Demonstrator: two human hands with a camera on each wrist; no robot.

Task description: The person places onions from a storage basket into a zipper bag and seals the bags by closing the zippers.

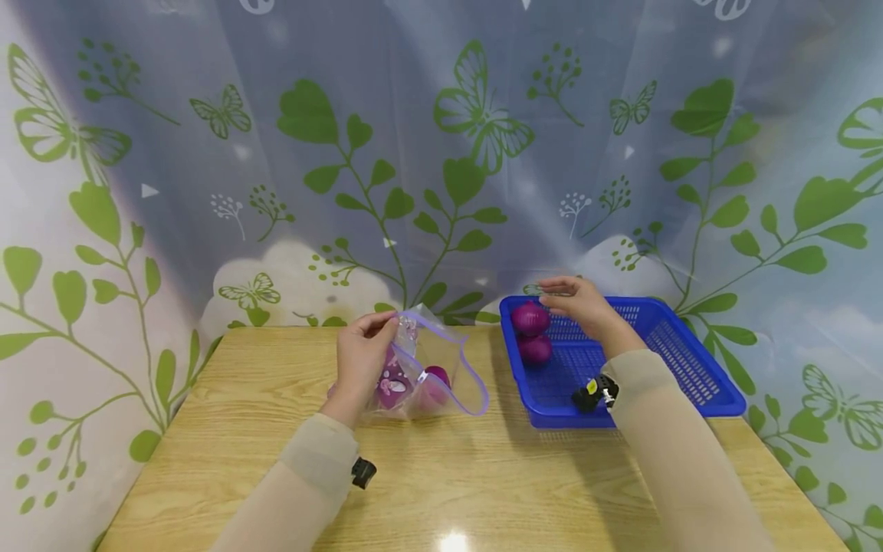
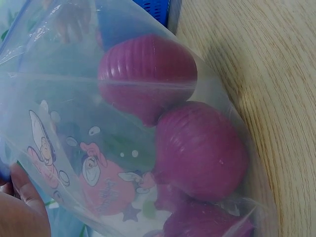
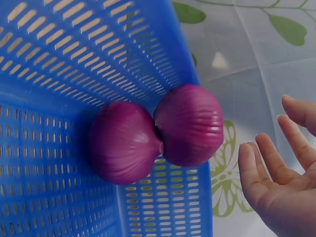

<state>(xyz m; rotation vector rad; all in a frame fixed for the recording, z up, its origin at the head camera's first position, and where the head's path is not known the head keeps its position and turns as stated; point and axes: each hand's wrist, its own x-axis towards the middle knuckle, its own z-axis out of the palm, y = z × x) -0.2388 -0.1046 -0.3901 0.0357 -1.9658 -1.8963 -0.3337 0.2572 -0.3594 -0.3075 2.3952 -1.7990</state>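
Observation:
My left hand (image 1: 362,356) pinches the upper edge of a clear zip bag (image 1: 451,349) with a lilac rim and a printed cartoon pattern. The bag's mouth gapes toward the right. Inside it, three red onions (image 2: 202,150) show through the plastic in the left wrist view, the lowest partly cut off. My right hand (image 1: 581,308), fingers spread and holding nothing, hovers over the back left of a blue plastic basket (image 1: 569,383). Just beside its fingers, two red onions lie against each other in the basket's left end, a rear onion (image 1: 530,317) and a front onion (image 1: 535,350).
A wooden table (image 1: 441,475) carries both the bag and the basket, with the bag left of the basket. Behind the table hangs a curtain (image 1: 386,153) printed with green leaves and butterflies. The basket's slotted walls stand along the table's right side.

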